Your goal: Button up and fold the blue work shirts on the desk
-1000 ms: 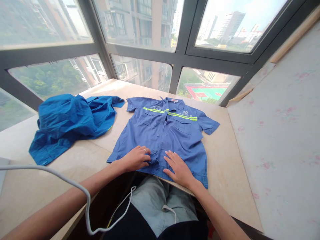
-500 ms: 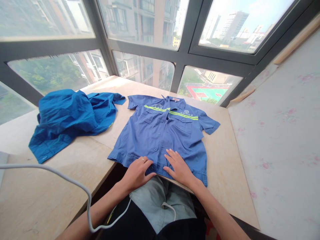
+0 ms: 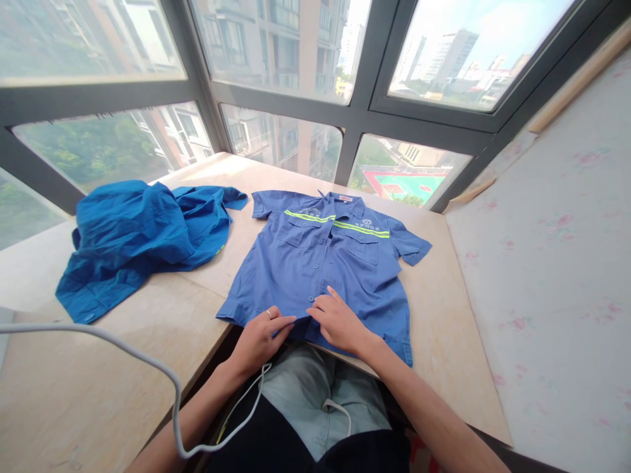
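Blue shirt (image 3: 315, 263) lies front up on pale tabletop (image 3: 461, 328), collar to approx. 12 o'clock, hem to 6, long axis 12–6; sleeves point abt 10 & 3. L hand (image 3: 262, 336) pinches hem btwn thumb & index, nr front opening. R hand (image 3: 338, 320) rests at lower front edge, fingers bent; can't tell if it grips. Crumpled brighter-blue garment (image 3: 142, 243) sits at shirt's 9. Windows (image 3: 280, 141) run 10 to 1, w/ bldgs & sports court (image 3: 404, 185) outside; floral wall (image 3: 537, 276) at 3. White cable (image 3: 142, 360) loops at 7–8. R thumb mostly hidden; chest lettering too small to read; white obj. at far L cut off by frame.
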{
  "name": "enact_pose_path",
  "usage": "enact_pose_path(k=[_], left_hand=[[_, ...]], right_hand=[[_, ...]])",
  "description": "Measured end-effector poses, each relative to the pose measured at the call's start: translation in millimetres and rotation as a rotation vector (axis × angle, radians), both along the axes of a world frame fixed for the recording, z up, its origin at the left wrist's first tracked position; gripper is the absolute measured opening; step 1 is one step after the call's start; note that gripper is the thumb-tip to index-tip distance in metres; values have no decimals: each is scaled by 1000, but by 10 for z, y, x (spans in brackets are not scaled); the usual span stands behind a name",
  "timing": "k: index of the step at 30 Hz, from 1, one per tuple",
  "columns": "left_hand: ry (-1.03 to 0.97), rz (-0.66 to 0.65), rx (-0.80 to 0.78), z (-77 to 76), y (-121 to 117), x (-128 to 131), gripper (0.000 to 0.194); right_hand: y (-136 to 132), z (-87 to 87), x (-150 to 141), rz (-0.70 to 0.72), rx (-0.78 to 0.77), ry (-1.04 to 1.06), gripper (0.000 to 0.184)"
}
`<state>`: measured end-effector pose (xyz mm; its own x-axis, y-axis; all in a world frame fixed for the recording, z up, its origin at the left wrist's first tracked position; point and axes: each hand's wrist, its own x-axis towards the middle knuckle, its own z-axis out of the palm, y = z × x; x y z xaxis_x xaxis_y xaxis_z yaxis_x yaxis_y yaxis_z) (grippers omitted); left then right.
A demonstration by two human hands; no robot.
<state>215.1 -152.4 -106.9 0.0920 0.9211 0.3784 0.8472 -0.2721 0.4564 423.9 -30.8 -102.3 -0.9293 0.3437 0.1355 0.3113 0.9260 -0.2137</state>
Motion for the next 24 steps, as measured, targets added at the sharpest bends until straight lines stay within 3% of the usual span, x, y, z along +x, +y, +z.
enact_pose_path(k=[4,8,12,18,24], left_hand=[[-115,176,0,46,-34,66,25],[-433,245,-273,92,-88,244,28],[-811,375,-462,100,-123,378,29],[-1225,465,-419,132,-76,450,54],[-1423,574,-342,179,-4,534,51]], right_hand=[[46,48,48,-10,84,41,30],[7,37,92,-9,38,68,35],[-114,6,84,25,-82,26,26],[-220,24,65,9,-158,-102,30],[-201,119,24,-14,-73,-246,21]])
